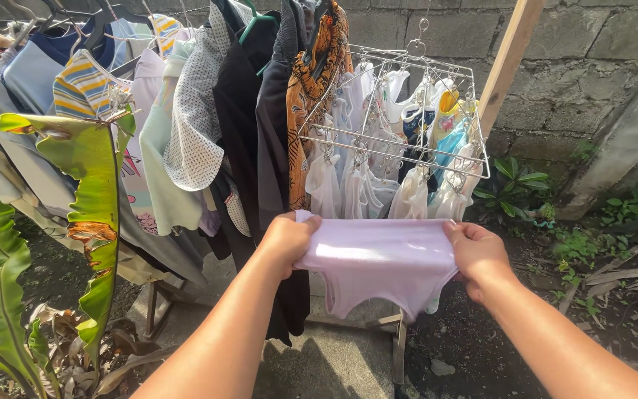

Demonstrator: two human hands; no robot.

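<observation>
A small pale lilac garment (378, 262) is held stretched out between two bare hands, in front of a clothes rack. Its left edge is gripped by the left hand (287, 240), whose fingers are curled shut over the cloth, and its right edge is pinched by the right hand (476, 253), thumb on top and fingers folded beneath. The garment is pulled flat along its upper edge, while its lower part hangs loose (it narrows towards the bottom). Just behind and above it a metal clip hanger (400, 111) is hung, from which several small white and coloured pieces are pegged. To the left of that, a row of shirts and dark garments (208, 118) is hung on hangers, close together. A large green leaf (90, 192) with brown patches is seen at the left, well apart from the hands. A slanted wooden post (507, 55) and a grey block wall (585, 66) are seen behind, with bare ground below.
</observation>
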